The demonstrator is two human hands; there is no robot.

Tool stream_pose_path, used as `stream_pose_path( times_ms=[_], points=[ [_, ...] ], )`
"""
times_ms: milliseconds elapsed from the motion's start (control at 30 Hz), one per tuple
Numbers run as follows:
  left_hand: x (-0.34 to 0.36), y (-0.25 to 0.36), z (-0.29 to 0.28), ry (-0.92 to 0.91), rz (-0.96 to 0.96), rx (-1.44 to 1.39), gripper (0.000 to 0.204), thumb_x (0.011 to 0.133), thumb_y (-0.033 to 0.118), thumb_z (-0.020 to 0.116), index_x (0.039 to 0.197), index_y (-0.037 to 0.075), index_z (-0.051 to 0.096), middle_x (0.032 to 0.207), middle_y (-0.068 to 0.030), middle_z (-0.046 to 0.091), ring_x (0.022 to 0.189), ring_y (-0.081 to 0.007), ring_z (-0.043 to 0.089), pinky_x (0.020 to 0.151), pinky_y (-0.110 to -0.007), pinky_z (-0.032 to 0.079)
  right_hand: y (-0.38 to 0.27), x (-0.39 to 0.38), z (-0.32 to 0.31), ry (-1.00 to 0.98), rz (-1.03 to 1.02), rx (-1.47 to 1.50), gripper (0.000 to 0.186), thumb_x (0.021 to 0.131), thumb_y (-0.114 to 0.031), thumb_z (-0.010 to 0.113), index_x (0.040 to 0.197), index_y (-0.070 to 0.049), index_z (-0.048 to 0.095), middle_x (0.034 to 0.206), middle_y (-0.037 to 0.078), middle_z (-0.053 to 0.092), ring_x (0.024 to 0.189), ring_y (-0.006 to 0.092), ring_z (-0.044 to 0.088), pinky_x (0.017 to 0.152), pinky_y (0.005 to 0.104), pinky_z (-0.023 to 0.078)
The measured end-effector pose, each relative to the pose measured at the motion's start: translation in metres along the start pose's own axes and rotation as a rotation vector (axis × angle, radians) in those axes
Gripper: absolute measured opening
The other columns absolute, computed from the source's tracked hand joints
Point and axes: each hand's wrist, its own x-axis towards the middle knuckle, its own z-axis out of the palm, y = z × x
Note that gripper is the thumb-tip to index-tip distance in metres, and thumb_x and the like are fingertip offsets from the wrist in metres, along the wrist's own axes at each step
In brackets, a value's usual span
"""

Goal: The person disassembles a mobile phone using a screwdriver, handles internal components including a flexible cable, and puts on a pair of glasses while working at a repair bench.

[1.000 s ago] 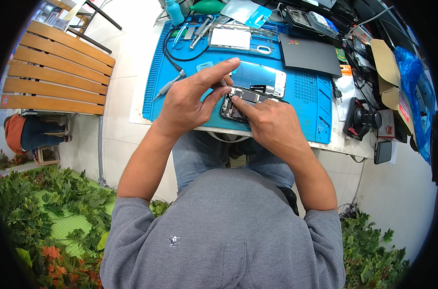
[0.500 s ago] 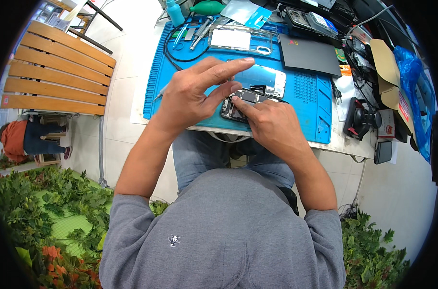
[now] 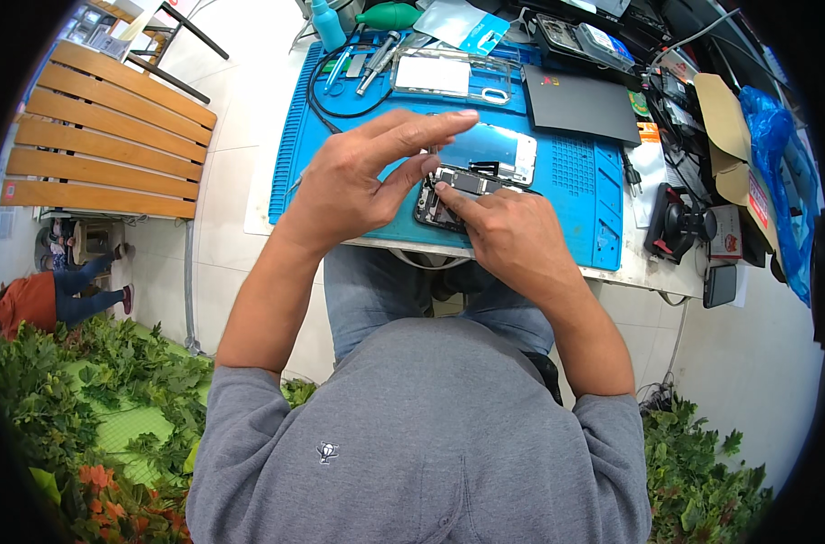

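Note:
At the near middle of a blue repair mat, an opened phone shows its black frame and inner boards, with a detached screen lying just beyond it. My right hand is on the phone, index fingertip pressed near its upper left, other fingers curled at its near edge. My left hand hovers over the phone's left end, thumb and fingers bent around something I cannot make out, index finger extended above.
Screwdrivers, a clear case, a black flat box and a green blower crowd the back. Cables, cardboard and a blue bag lie right. A wooden slatted bench and a person in orange are left.
My left hand has shifted slightly right, then settled over the phone. My right hand stays on it. The person at the left has bent and moved downward in the picture.

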Motion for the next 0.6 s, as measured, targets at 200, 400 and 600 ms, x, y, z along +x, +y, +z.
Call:
stream_pose_path(
  times_ms=[200, 400, 600],
  points=[
    [-0.0005, 0.0033, -0.0017, -0.004, -0.065, -0.023, 0.059, 0.096, 0.001, 0.084, 0.151, 0.019, 0.074, 0.121, -0.0086, 0.083, 0.1, -0.0189, 0.082, 0.085, -0.035, 0.069, -0.0003, 0.0006, -0.0015, -0.02, -0.004, -0.001, 0.05, 0.095, -0.009, 0.069, 0.145, -0.016, 0.076, 0.087, 0.013, 0.081, 0.082, 0.0305, 0.08, 0.07, 0.0455, 0.062],
    [-0.0013, 0.0041, -0.0026, 0.001, -0.073, -0.008, 0.059, 0.095, -0.001, 0.085, 0.151, 0.016, 0.074, 0.122, -0.0108, 0.083, 0.103, -0.0197, 0.082, 0.088, -0.036, 0.07, 0.0, -0.0002, -0.0003, -0.006, 0.004, 0.001, 0.051, 0.094, -0.009, 0.071, 0.144, -0.018, 0.076, 0.085, 0.011, 0.079, 0.08, 0.0301, 0.078, 0.069, 0.0455, 0.06],
    [-0.0035, 0.0056, -0.002, -0.004, -0.072, 0.018, 0.059, 0.095, -0.001, 0.084, 0.151, 0.016, 0.074, 0.122, -0.0115, 0.083, 0.101, -0.02, 0.083, 0.088, -0.036, 0.07, 0.0008, 0.0003, 0.0006, -0.003, 0.001, 0.004, 0.051, 0.094, -0.009, 0.072, 0.144, -0.018, 0.076, 0.084, 0.011, 0.079, 0.079, 0.0299, 0.078, 0.068, 0.0453, 0.06]
  ],
)
